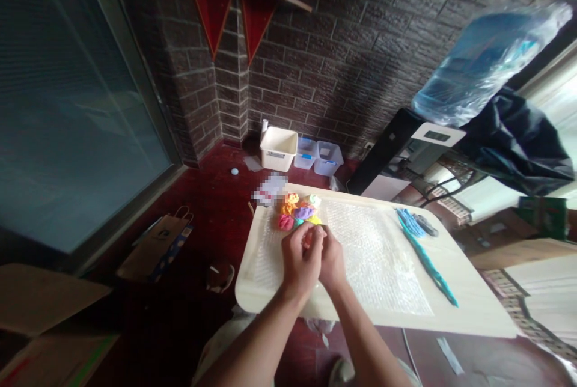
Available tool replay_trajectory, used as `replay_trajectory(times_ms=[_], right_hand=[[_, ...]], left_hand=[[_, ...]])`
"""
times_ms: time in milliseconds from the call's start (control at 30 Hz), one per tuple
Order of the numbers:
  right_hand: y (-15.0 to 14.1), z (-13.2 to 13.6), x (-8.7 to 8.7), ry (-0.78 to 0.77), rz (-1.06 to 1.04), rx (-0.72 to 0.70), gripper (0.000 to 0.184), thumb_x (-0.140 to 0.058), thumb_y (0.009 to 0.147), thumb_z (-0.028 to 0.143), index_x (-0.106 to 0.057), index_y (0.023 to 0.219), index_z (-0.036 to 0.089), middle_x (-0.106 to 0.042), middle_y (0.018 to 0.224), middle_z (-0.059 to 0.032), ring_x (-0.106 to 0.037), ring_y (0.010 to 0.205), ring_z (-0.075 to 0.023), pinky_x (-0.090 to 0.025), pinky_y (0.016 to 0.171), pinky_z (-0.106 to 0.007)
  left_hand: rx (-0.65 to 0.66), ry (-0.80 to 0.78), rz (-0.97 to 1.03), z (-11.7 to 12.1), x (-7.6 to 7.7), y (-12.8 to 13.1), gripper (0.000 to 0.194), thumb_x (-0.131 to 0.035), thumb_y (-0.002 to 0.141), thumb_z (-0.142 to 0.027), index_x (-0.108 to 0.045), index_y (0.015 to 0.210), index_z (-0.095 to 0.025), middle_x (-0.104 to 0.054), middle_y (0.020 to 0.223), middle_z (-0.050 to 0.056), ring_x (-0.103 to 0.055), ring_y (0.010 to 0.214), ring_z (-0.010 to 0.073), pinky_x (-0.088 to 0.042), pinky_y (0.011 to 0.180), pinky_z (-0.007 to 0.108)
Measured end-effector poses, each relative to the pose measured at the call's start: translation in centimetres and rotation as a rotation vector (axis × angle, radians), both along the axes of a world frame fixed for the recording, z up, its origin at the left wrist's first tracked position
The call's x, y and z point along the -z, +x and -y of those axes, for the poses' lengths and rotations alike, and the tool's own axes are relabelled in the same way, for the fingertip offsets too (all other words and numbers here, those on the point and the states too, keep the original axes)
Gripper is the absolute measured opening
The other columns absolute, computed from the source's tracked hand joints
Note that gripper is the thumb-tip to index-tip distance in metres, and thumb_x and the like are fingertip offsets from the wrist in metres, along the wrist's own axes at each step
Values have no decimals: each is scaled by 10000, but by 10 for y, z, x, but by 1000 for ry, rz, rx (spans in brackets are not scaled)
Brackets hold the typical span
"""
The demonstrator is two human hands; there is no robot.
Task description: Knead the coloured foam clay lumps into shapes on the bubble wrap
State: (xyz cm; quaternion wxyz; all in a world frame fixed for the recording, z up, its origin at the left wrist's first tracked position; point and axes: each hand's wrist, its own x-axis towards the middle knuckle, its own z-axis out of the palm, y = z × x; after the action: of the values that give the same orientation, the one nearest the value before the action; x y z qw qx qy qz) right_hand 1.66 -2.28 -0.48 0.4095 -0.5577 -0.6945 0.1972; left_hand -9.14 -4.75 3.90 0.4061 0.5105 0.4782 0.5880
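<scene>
Grip's pinched: L hand [299,261] & R hand [332,258] tog. round small pink piece [307,241], over bubble wrap [367,255] on worktop [469,291], nr coloured clumps [303,212]. White bin [278,158], 2 clear tubs [317,158] by wall [293,74], contents unclear.

The single head-worn view looks forward and steeply down over the forearms from close above.

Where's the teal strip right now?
Head view, right side of the table: the teal strip lies diagonally beside the bubble wrap, its far end by the blue bundle.
</scene>
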Motion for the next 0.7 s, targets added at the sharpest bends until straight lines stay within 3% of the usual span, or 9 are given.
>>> replay_trajectory(times_ms=[67,100,133,233,300,400,500,600,700], right_hand=[[26,-6,-11,-77,-154,51,356,-650,943,446,-636,1169,171,-691,746,-13,-683,582,-191,-539,532,-284],[38,-9,-17,-222,-445,70,422,-736,876,463,-647,1172,175,-691,752,-6,-677,546,-190,-534,503,-287],[48,-12,-22,-336,-704,75,447,-817,795,446,-671,1127,184,-686,762,2,-669,528,-185,-531,493,-292],[71,-19,-35,-378,-913,52,321,-843,713,423,-684,859,185,-676,782,-6,-707,609,-183,-571,589,-302],[81,-21,-39,-369,-981,37,290,-839,698,402,-673,793,184,-717,845,-38,-737,699,-197,-591,676,-318],[92,-21,-39,-369,-1098,33,311,-844,687,350,-717,920,187,-732,834,-30,-691,665,-160,-552,640,-282],[98,-22,-36,-391,-1171,14,363,-837,675,307,-719,994,182,-625,679,37,-534,524,-99,-393,490,-210],[100,-23,-32,-430,-1163,-23,285,-834,708,336,-680,884,174,-498,572,79,-407,451,-74,-265,445,-197],[101,-18,-31,-407,-1060,-43,264,-824,781,374,-676,883,182,-560,627,50,-469,497,-94,-324,472,-211]], left_hand=[[-35,-1,46,0,0,-3,345,-532,1032,-445,-603,800,-198,-685,759,71,-616,694,182,-483,641,291],[-20,3,46,-1,1,-3,346,-549,1023,-446,-611,792,-196,-662,729,54,-595,666,171,-463,620,283],[-6,4,41,-1,2,-3,348,-561,1017,-446,-621,785,-193,-642,708,41,-574,646,162,-444,606,278],[38,-43,25,-3,9,2,350,-586,1001,-444,-645,773,-184,-607,662,19,-559,625,154,-417,595,270],[51,-85,56,-7,14,11,341,-612,980,-438,-652,762,-178,-613,660,17,-568,626,152,-418,598,265],[7,-159,168,-15,18,34,300,-656,931,-402,-664,743,-167,-616,661,15,-564,633,143,-430,623,258],[-52,-291,349,-27,21,65,212,-700,848,-346,-670,753,-159,-626,676,12,-544,619,127,-415,611,249],[-67,-479,570,-34,23,93,186,-694,817,-334,-686,840,-149,-656,728,20,-570,631,130,-415,601,247],[11,-559,781,-32,21,105,208,-692,842,-348,-686,899,-148,-721,850,66,-662,757,175,-493,676,278]])
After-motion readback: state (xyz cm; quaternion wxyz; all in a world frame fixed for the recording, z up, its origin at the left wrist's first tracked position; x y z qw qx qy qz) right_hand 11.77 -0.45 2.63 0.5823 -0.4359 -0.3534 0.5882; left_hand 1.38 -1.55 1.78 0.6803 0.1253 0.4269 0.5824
